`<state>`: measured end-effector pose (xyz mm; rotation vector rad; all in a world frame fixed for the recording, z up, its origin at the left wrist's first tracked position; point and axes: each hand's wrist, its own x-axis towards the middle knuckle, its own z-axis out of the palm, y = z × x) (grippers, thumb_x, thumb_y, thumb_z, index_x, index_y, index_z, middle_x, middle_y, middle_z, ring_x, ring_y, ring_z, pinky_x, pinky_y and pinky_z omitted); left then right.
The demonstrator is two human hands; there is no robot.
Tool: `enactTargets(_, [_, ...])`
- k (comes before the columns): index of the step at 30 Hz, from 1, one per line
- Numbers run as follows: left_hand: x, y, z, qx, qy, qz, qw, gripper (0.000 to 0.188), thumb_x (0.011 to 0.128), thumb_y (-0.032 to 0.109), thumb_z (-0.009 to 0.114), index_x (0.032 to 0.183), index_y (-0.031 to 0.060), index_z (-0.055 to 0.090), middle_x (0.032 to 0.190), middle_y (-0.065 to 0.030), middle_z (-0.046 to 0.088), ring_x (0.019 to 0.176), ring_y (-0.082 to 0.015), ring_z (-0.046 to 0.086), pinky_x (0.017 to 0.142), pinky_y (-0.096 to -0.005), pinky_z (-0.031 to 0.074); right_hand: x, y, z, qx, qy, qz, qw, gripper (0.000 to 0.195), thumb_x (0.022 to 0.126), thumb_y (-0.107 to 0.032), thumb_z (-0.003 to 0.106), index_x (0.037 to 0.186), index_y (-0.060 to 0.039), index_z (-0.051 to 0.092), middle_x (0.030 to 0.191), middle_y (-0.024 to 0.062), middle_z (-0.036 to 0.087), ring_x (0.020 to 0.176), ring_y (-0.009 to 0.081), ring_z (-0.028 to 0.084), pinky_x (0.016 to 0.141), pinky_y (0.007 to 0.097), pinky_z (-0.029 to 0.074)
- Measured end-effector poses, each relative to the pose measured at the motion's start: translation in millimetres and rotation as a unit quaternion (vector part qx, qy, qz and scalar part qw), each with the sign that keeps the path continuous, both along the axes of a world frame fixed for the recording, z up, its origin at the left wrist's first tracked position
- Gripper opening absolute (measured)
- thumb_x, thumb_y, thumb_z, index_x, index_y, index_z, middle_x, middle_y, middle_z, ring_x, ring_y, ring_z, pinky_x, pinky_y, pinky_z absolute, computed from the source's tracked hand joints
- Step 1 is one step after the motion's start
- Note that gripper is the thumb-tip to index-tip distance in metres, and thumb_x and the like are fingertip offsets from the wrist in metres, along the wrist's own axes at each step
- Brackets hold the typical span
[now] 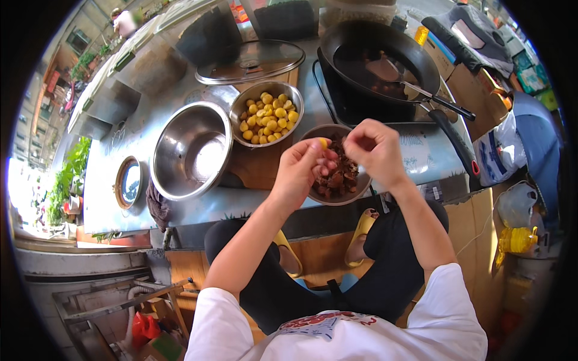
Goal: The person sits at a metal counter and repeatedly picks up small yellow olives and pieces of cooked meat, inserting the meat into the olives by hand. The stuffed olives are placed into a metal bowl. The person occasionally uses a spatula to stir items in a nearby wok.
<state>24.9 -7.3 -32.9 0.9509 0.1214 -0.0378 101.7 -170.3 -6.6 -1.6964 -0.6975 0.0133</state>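
My left hand pinches a small yellow piece, apparently a peeled chestnut, between thumb and fingers. Close beside it, my right hand has its fingertips drawn together; whether anything is between them is hidden. Both hands hover over a brownish bowl heaped with dark brown shells. Behind my left hand, a stainless steel bowl holds many yellow peeled chestnuts. It rests on a wooden board.
A wider steel bowl stands left, near a small round dish and a dark cloth. Far right, a wok with dark liquid and a spatula sits on a cooktop. A glass lid lies behind.
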Motion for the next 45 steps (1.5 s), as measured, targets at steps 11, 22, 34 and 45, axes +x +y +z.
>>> enactTargets(11, [16, 12, -8, -0.011, 0.015, -0.039, 0.999, 0.046, 0.097, 0.040, 0.037, 0.101, -0.0015, 0.056, 0.086, -0.0081, 0.062, 0.075, -0.0133, 0.060, 0.069, -0.0231, 0.049, -8, 10, 20, -0.117, -0.104, 0.047, 0.986, 0.032, 0.072, -0.001, 0.065, 0.104, -0.0039, 0.064, 0.089, 0.0091, 0.061, 0.080, 0.0170, 0.061, 0.057, 0.0249, 0.047])
enactTargets(22, [22, -8, -27, 0.556, -0.246, 0.130, 0.783, 0.021, 0.081, 0.019, 0.060, 0.093, 0.0011, 0.057, 0.084, -0.0179, 0.058, 0.083, -0.0367, 0.056, 0.076, -0.0427, 0.046, 52, 118, 48, -0.281, -0.184, 0.131, 0.933, 0.028, 0.071, -0.012, 0.071, 0.095, 0.0015, 0.066, 0.079, 0.0101, 0.066, 0.064, 0.0160, 0.061, 0.061, 0.0260, 0.048])
enactTargets(34, [41, -35, -67, 0.455, -0.258, 0.122, 0.843, 0.039, 0.087, 0.023, 0.056, 0.119, 0.0017, 0.046, 0.119, -0.0121, 0.050, 0.111, -0.0256, 0.046, 0.097, -0.0365, 0.033, -59, 341, -14, -0.394, -0.279, 0.474, 0.737, 0.017, 0.069, -0.009, 0.064, 0.085, -0.0039, 0.066, 0.081, 0.0167, 0.063, 0.078, 0.0341, 0.062, 0.068, 0.0407, 0.049])
enactTargets(45, [25, -20, -44, 0.493, -0.333, 0.140, 0.792, 0.034, 0.077, 0.007, 0.053, 0.111, 0.0010, 0.053, 0.116, -0.0193, 0.051, 0.113, -0.0350, 0.045, 0.095, -0.0429, 0.035, -8, 268, 39, -0.378, -0.328, 0.315, 0.806, 0.012, 0.074, -0.019, 0.062, 0.077, -0.0076, 0.064, 0.086, 0.0113, 0.059, 0.085, 0.0302, 0.059, 0.073, 0.0412, 0.049])
